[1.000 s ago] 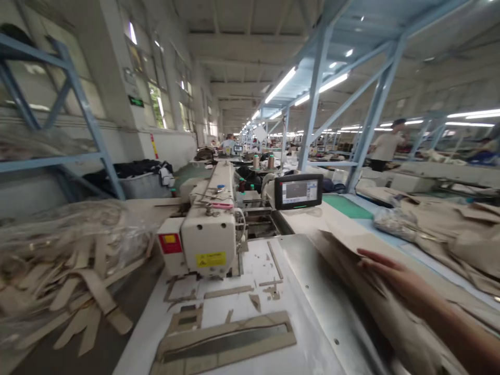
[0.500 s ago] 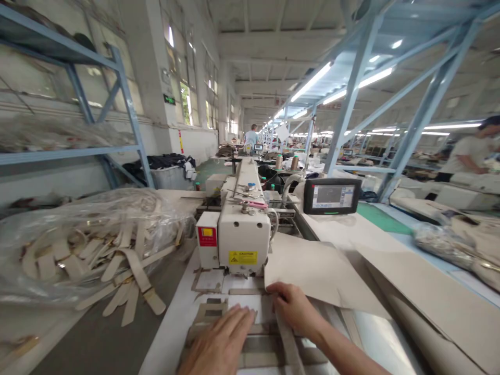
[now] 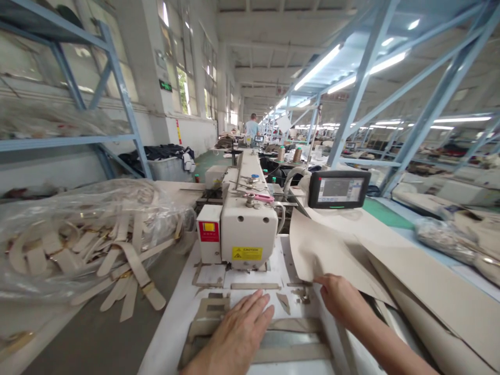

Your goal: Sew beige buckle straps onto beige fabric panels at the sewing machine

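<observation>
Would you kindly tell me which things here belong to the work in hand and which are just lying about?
In hand:
- left hand flat on the slotted template
- right hand at the beige fabric sheet
- sewing machine

Lying about:
- bag of beige straps
- touchscreen
- thread cones

White bench (image 3: 177, 325) under both hands (image 3: 238, 336), and directly on it sits the cream sewing machine (image 3: 248, 232), just beyond the fingertips. A tan template frame (image 3: 253, 338) lies flat beneath the left hand, small tan scraps (image 3: 285, 302) between the two hands. A large beige fabric sheet (image 3: 332, 250) drapes off right, its edge at the right hand (image 3: 339, 297).
</observation>
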`<state>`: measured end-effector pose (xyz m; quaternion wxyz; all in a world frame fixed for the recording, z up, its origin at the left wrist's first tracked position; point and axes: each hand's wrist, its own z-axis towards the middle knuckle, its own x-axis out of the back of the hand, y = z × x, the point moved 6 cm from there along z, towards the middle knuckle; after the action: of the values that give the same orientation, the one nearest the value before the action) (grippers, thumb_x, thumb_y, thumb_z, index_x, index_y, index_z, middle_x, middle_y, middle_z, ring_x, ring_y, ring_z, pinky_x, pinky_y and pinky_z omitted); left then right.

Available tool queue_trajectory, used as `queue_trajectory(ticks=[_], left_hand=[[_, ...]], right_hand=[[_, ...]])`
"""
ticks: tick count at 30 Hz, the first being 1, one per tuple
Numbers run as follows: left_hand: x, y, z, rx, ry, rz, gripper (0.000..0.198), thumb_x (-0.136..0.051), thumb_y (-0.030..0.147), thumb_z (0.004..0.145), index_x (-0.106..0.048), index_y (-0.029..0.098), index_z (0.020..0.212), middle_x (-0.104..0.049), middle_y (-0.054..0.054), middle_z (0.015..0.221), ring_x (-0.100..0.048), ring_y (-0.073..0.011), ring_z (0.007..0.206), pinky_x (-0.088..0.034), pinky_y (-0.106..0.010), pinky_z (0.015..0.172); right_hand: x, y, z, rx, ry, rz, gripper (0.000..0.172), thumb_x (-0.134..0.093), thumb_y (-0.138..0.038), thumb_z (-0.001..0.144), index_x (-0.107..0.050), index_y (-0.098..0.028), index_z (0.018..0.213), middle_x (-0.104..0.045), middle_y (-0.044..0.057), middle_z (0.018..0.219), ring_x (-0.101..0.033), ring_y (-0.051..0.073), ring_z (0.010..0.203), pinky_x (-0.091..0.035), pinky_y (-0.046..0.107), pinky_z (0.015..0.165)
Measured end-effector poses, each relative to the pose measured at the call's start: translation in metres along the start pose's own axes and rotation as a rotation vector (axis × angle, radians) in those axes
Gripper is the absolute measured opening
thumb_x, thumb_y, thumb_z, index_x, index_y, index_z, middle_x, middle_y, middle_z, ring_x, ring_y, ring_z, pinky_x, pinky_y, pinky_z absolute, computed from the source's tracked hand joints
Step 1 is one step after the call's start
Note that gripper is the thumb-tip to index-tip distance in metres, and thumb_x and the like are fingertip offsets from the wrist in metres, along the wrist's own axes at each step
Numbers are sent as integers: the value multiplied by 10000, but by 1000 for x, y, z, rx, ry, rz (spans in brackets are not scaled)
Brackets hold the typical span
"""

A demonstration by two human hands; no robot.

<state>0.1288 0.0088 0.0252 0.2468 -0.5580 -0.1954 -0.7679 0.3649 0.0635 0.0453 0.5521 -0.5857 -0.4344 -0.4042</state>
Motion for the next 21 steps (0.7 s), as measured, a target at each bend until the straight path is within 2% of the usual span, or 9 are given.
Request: queue_trajectory(ticks=[3,6,8,10,12,14,18,20,21], left_hand=[[4,1,0,25,4,-4,591,-502,-48,771,-540,139,1332,-588,-127,1439,-529,-290,1358,-497,-424,1102],[4,-1,3,27,14,14,641,-458,-62,777,-498,145,1382,-565,-123,1463,-513,-274,1374,-491,-411,1107],[0,-2,9,15,12,41,679,-425,-78,791,-448,139,1434,-528,-130,1498,-490,-269,1393,-484,-403,1113],[-7,-4,19,7,-1,49,664,-412,-73,834,-416,129,1466,-501,-137,1520,-473,-267,1406,-469,-409,1128],[-14,-7,32,38,-20,48,583,-414,-39,899,-424,109,1463,-530,-146,1492,-498,-260,1387,-463,-410,1133],[-19,-7,47,84,-38,54,502,-422,2,950,-449,96,1443,-597,-151,1416,-564,-245,1320,-488,-396,1103],[-21,-4,59,111,-69,95,371,-469,44,975,-550,102,1332,-698,-135,1208,-672,-248,1130,-574,-393,962],[-18,-5,47,122,-88,125,325,-507,41,951,-599,71,1261,-705,-169,1158,-693,-289,1070,-600,-426,898],[-16,-8,36,131,-99,147,328,-518,26,932,-610,44,1247,-699,-205,1163,-697,-317,1062,-606,-446,878]], right_hand=[[-7,-6,5,19,-49,56,351,-459,-61,784,-776,-109,925,-738,221,956,-708,335,951,-498,403,863],[-26,-30,6,66,-110,246,388,-476,-144,780,-768,-180,1031,-760,134,964,-712,269,913,-518,339,816],[-44,-47,3,76,-170,409,448,-434,-217,794,-734,-198,1126,-756,65,850,-698,201,718,-526,278,658],[-63,-61,-3,62,-222,562,516,-382,-294,806,-679,-168,1209,-696,21,683,-609,166,506,-468,252,474],[-79,-70,-9,46,-244,691,580,-357,-388,818,-606,-144,1281,-622,-14,593,-531,148,417,-406,240,390],[-88,-75,-16,42,-253,786,652,-379,-501,817,-534,-142,1339,-579,-38,577,-502,136,399,-384,231,373],[-81,-71,-33,35,-298,882,759,-427,-643,824,-455,-155,1405,-590,-31,616,-517,143,401,-399,244,375],[-63,-58,-47,105,-245,829,648,-421,-606,894,-516,-192,1385,-670,29,732,-612,178,509,-503,291,475],[-51,-50,-55,178,-186,763,568,-428,-562,927,-561,-224,1365,-711,67,832,-673,210,625,-563,332,584]])
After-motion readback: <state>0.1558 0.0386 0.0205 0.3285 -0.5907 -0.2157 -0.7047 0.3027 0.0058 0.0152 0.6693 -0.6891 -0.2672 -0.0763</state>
